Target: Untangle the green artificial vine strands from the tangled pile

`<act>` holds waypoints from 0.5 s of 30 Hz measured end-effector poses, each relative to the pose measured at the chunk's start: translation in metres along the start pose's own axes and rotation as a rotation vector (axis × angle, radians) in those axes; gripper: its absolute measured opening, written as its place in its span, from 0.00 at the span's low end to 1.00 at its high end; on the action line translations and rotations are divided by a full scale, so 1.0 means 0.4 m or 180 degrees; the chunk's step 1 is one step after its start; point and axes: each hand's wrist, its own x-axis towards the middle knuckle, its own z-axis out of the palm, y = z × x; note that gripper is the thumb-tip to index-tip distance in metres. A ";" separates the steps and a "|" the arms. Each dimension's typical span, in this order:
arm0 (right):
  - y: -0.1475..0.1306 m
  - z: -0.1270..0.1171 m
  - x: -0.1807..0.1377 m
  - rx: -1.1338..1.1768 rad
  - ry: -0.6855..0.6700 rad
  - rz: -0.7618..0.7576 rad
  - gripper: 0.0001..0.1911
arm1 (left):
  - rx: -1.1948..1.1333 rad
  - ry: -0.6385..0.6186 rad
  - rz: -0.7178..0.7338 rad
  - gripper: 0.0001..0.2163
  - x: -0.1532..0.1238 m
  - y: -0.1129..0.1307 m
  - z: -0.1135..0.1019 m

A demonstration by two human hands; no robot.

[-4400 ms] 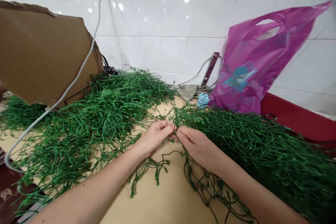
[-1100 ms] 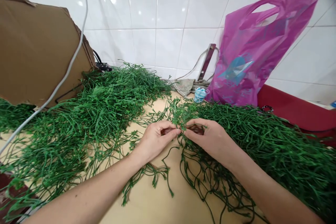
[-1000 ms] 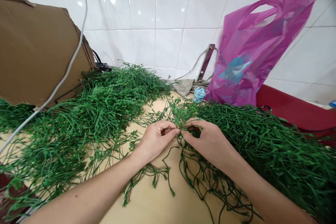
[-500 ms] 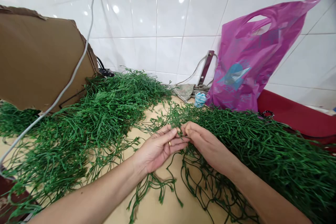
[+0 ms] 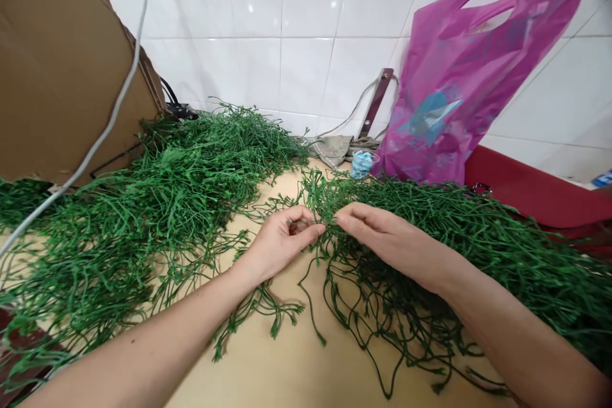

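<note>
Head view: our left hand (image 5: 280,247) and right hand (image 5: 389,241) meet fingertip to fingertip at centre, each pinched shut on one thin green plastic sprig (image 5: 329,224) over the tan table (image 5: 296,370). Sprig heaps (image 5: 157,204) spread toward 9 and 3 o'clock, and a magenta bag (image 5: 454,95) stands at 2 o'clock.

The green strands (image 5: 191,185) look like moulded plastic, kinda rubbery with a slight sheen. The tabletop (image 5: 296,363) is smooth, pale wood-look stuff, pretty matt. The wall tiles (image 5: 306,70) are white ceramic, super glossy, with light spots bouncing off them. The cardboard (image 5: 62,76) is plain brown and dull with a rough torn edge. The pink bag (image 5: 454,89) is thin crinkly plastic, a bit shiny. The grey cable (image 5: 109,121) has a smooth jacket, and the rag (image 5: 335,148) looks like worn cloth.
</note>
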 end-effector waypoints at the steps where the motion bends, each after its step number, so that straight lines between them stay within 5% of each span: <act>1: 0.001 0.008 0.001 -0.0080 -0.0116 0.0017 0.17 | 0.0023 -0.0029 0.0009 0.11 -0.001 -0.002 0.000; 8: 0.014 0.055 0.011 -0.0389 -0.0130 -0.0345 0.15 | -0.0269 -0.0086 -0.0088 0.11 0.001 0.004 -0.001; 15: -0.008 0.078 0.008 0.0133 -0.0387 -0.0836 0.14 | -0.2104 0.0396 -0.1213 0.05 0.000 0.011 0.003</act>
